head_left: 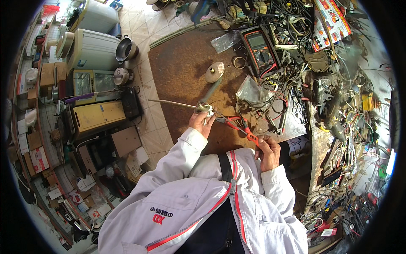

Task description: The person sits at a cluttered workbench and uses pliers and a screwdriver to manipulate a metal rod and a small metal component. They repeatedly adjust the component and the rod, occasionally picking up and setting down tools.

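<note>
The white fitting sits at the fingertips of the left grip, whose thumb and fingers are closed around it; a thin metal rod extends from it to the left of that grip. A pair of red-handled pliers lies between the two grips, nose directed toward the left grip. The right grip is closed on the handle end of the pliers, fingers curled. Both grips are positioned over the near part of the brown worktop. Beyond the left grip, slightly to its right, is a round disc with a central knob. Farther out in the same direction are a ring and a digital multimeter. Beyond the right grip lies a clear plastic bag; tangled cables occupy the far right.
</note>
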{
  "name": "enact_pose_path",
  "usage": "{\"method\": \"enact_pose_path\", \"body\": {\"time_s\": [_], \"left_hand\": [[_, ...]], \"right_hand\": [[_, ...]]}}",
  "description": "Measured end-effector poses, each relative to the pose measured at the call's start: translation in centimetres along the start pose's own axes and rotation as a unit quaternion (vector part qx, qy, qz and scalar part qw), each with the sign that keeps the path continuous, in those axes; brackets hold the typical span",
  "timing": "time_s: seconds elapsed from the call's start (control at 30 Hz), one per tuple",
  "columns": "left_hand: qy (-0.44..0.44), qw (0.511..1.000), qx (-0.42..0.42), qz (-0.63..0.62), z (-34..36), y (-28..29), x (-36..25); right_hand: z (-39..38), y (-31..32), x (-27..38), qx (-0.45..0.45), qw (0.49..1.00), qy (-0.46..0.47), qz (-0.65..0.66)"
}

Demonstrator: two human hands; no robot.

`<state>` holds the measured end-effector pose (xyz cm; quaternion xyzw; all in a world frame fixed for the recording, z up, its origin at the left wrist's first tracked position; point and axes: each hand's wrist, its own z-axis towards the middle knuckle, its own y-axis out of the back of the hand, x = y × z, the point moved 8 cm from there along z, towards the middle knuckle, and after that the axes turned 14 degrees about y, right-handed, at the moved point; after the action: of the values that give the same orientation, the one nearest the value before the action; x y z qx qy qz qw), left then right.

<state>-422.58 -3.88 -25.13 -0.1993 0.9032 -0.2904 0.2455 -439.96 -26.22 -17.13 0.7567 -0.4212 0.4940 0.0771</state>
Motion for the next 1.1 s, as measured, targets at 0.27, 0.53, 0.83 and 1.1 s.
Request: {"method": "enact_pose_path", "body": {"time_s": [0.27,0.53,0.83,1.1], "left_hand": [[0.050,0.997,-0.026,-0.046,-1.0,-1.3,0.0],[0.059,0.990,0.057,-0.114,-2.3,-1.7,-0.9],[-0.003,0.990,0.137,-0.043,-6.3,-7.0,-3.8],[-0.030,0.967,0.253,0.004,-7.6,-9.6,-4.2]], "right_hand": [[-0.3,3.0,0.0,-0.062,0.998,0.006,0.017],[-1.1,1.9,2.0,-0.024,0.996,0.008,0.087],[-1.5,0.0,3.1,0.043,0.995,0.016,0.085],[-1.8,-0.1,3.2,0.062,0.993,0.021,0.102]]}}
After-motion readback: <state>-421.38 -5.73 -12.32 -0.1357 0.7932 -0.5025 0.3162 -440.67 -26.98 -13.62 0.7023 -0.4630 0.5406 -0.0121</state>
